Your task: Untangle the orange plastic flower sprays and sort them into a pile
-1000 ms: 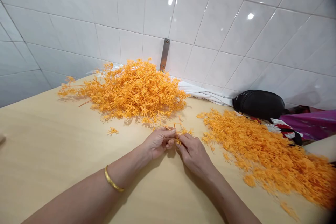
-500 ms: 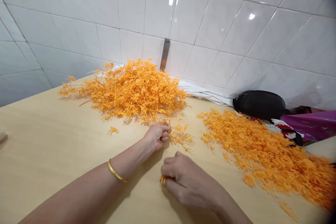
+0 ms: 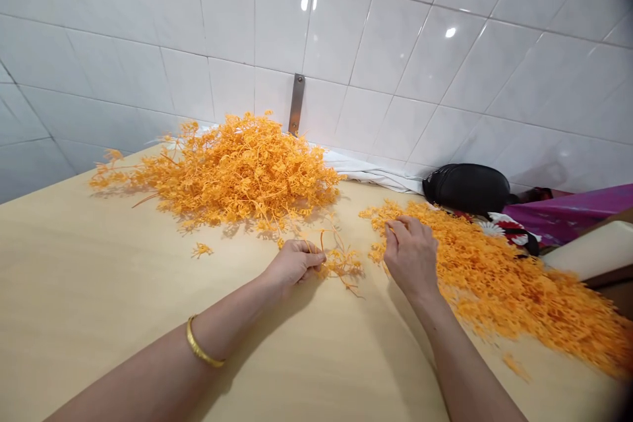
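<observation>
My left hand point(image 3: 297, 262), wearing a gold bangle point(image 3: 200, 346) on its wrist, pinches the stem of an orange branching sprig point(image 3: 345, 264). The sprig's thin, flower-like ends spread on the table to the right of my fingers. My right hand point(image 3: 410, 252) is over the near-left edge of a long pile of loose orange pieces point(image 3: 499, 280), with its fingers curled together. Whatever lies between those fingertips is hidden. Beyond my left hand rises a larger heap of orange sprigs point(image 3: 247, 171), and a small loose piece point(image 3: 202, 250) lies in front of it.
The pale table point(image 3: 123, 303) meets a white tiled wall point(image 3: 277, 13) with a metal strip point(image 3: 297, 105) on it. A white cloth point(image 3: 376, 173) runs along the back edge. At the right are a black case point(image 3: 467, 186), purple material point(image 3: 578, 216) and a whitish block point(image 3: 588, 250).
My right hand has moved from beside my left hand, up and right to the right pile. The left hand keeps its pinch on the sprig. The view has shifted slightly right.
</observation>
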### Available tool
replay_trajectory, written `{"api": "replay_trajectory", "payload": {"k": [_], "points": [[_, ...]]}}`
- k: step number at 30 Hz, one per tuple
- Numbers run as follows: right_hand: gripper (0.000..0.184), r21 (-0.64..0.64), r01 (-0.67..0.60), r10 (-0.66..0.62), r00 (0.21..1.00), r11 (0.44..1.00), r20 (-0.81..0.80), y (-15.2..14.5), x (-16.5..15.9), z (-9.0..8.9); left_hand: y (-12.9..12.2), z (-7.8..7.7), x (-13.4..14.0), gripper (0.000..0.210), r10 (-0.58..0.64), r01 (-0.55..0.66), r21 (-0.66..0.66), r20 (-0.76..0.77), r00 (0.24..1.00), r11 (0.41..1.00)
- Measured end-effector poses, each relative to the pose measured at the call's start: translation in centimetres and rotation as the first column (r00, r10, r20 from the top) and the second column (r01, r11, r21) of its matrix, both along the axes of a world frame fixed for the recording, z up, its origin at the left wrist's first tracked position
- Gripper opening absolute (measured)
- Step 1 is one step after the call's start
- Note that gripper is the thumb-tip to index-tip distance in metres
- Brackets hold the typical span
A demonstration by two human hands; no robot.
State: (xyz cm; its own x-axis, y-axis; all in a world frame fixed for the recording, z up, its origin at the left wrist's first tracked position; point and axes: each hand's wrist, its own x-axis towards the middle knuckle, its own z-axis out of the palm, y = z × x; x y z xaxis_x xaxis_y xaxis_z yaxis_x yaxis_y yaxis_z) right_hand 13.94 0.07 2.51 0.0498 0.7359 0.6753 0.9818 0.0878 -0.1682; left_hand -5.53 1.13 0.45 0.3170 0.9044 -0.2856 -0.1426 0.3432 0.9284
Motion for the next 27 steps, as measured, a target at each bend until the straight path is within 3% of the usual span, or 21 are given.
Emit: {"api": "replay_trajectory", "payload": {"k": [2, 4, 6, 10, 14, 17, 21, 23, 25, 27], "points": [[0.02, -0.012, -0.299, 0.295, 0.946, 0.954, -0.137, -0.2, -1.5, 0.2, -0.1, -0.1, 0.2, 0.016, -0.028, 0.029, 0.038, -0.018, 0.999, 0.999], [0.02, -0.107, -0.482, 0.452, 0.864, 0.869, -0.221, -0.4, -2.7, 0.0, -0.1, -0.2, 0.3, 0.016, -0.065, 0.066, 0.069, -0.02, 0.998, 0.995], [0.021, -0.242, -0.504, 0.458, 0.861, 0.829, -0.222, -0.3, -3.5, -0.6, -0.2, -0.3, 0.3, 0.014, -0.084, 0.086, 0.09, -0.023, 0.996, 0.992], [0.022, -0.384, -0.419, 0.381, 0.908, 0.823, -0.174, -0.1, -4.0, -1.9, -0.4, -0.3, 0.5, 0.009, -0.065, 0.073, 0.116, -0.075, 0.995, 0.99], [0.02, -0.376, -0.443, 0.385, 0.896, 0.814, -0.223, -0.1, -4.3, -2.1, -0.9, -0.5, 1.0, 0.006, -0.062, 0.069, 0.16, -0.045, 0.997, 0.985], [0.02, -0.249, -0.464, 0.355, 0.854, 0.85, -0.38, -0.2, -4.7, -2.1, -1.2, -0.4, 1.4, 0.011, -0.12, 0.124, 0.171, -0.035, 0.992, 0.977], [0.028, -0.071, -0.4, 0.247, 0.687, 0.914, -0.684, 0.3, -4.3, -2.1, -1.3, 0.4, 1.6, 0.012, -0.087, 0.087, 0.016, 0.014, 0.996, 0.996], [0.03, 0.002, -0.288, 0.178, 0.584, 0.957, -0.792, 1.0, -3.3, -1.8, -1.5, 0.7, 1.6, 0.013, -0.069, 0.071, -0.039, 0.037, 0.997, 0.997], [0.027, 0.062, -0.085, 0.092, 0.41, 0.994, -0.907, 1.8, -1.7, -1.4, -1.7, 0.8, 1.5, 0.013, -0.08, 0.081, -0.054, 0.015, 0.997, 0.995], [0.022, 0.06, 0.082, 0.043, 0.193, 0.995, -0.98, 2.5, 0.1, -1.0, -1.8, 0.8, 1.2, 0.014, -0.076, 0.075, -0.055, -0.028, 0.997, 0.996]]}}
